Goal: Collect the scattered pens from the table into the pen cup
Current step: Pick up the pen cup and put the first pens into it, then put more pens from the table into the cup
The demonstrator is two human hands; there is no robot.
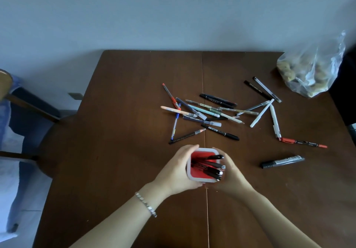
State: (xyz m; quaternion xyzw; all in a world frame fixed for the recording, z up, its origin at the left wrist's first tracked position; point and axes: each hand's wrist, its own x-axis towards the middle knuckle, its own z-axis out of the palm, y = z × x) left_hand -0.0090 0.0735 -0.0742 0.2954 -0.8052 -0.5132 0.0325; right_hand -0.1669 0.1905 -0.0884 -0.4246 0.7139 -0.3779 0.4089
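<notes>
A square pen cup (192, 177), white outside and red inside, stands on the brown table (125, 132) near the middle front. Several dark pens (212, 166) stick out of it, leaning right. My left hand (178, 170) wraps its left side and my right hand (230, 174) cups its right side. Beyond the cup lies a heap of scattered pens (204, 113). Further right lie white pens (263, 113), a red pen (303, 143), a black marker (282, 161) and two dark pens (262, 89).
A clear plastic bag (310, 68) with lumpy contents sits at the table's far right corner. A wooden chair (28, 109) with blue cloth stands left of the table. A grey wall runs behind the table.
</notes>
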